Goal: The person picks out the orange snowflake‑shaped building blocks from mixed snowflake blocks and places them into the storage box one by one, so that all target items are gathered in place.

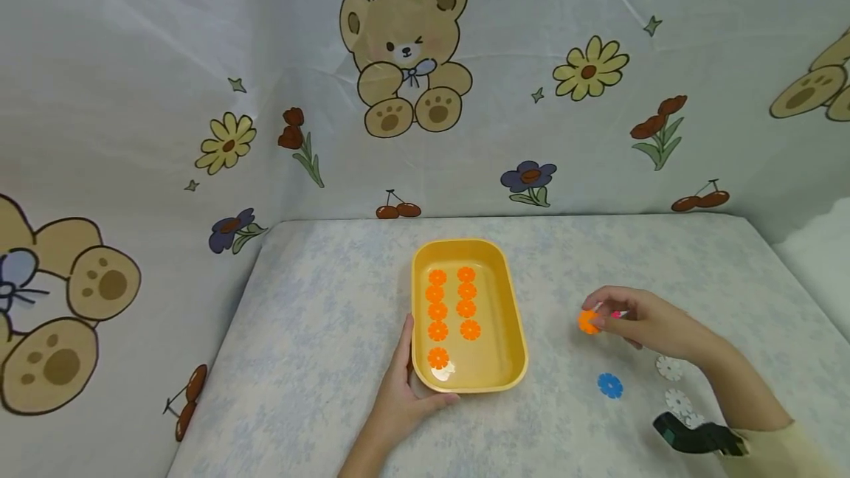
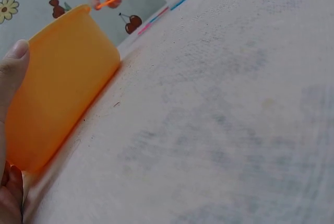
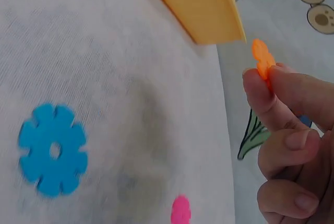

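Note:
A yellow plastic tray point(image 1: 494, 360) stands on the table with orange flower-shaped discs point(image 1: 437, 332) laid flat in two columns inside, the left column one longer. My left hand point(image 1: 397, 408) grips the tray's near left corner, thumb along the front side and fingers at the left wall. To the right of the tray, my right hand point(image 1: 647, 321) pinches one orange notched disc point(image 3: 262, 59) between thumb and index finger, above the table. Below that hand lies a blue disc point(image 3: 52, 151). A pink disc point(image 3: 180, 211) shows only in part.
Several white discs point(image 1: 668, 368) lie near the right forearm, some partly covered by the black wrist camera point(image 1: 697, 437). A cloth with printed bears and flowers hangs behind the pale table point(image 1: 319, 330) and at its sides.

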Motion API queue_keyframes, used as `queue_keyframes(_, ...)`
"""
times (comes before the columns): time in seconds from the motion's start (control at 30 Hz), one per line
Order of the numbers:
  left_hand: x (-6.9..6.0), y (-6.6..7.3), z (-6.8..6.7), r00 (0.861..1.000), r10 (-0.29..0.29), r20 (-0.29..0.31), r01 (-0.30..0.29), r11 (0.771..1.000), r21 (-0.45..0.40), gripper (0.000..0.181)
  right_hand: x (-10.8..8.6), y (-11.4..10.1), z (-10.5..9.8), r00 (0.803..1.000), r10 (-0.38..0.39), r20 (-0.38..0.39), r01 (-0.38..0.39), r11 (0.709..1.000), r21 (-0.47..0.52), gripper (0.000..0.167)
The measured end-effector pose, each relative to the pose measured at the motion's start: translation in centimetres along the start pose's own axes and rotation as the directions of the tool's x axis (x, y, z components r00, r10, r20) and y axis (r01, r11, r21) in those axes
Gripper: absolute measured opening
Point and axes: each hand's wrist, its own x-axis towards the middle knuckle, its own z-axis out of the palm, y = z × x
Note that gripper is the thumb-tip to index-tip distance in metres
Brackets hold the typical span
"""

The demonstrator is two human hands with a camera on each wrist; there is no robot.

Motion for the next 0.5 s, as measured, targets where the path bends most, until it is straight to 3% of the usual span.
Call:
queue_keyframes(0.23, 0.1, 0.0, 0.1, 1.000, -0.013, -0.003, 0.013, 1.000, 0.004, 0.127, 4.4, -3.1, 1.2, 0.987, -0.084, 0.138, 0.075, 0.995, 0.069, 0.021)
queue_keyframes(0.5, 0.1, 0.0, 0.1, 1.000, -0.020, -0.007, 0.020, 1.000, -0.002, 0.127, 7.2, -5.3, 2.4, 0.974, -0.111, 0.196, 0.100, 0.993, 0.067, 0.018)
